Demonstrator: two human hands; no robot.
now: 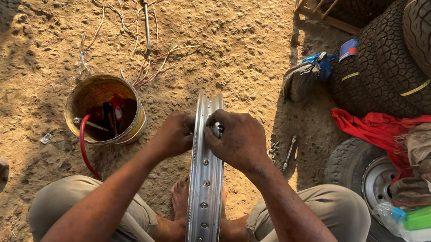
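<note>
Got rim (204, 193) standing upright on edge between my knees, over dirt floor (44, 10). Left hand (174, 135) wraps rim's left side, fingers closed on it. Right hand (236, 140) curled over top right, pinching small metal bit there, can't tell what. Bucket (106, 110) just left, tyres (418, 60) stacked far right.

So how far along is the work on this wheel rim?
Done: little that shows. The bare metal rim stands on edge between the knees, its spoke holes empty, with no spokes or hub. In hand: the left hand steadies its side while the right hand presses a small metal part at its top edge. Left: every other hole; loose metal parts lie on the dirt.
</note>
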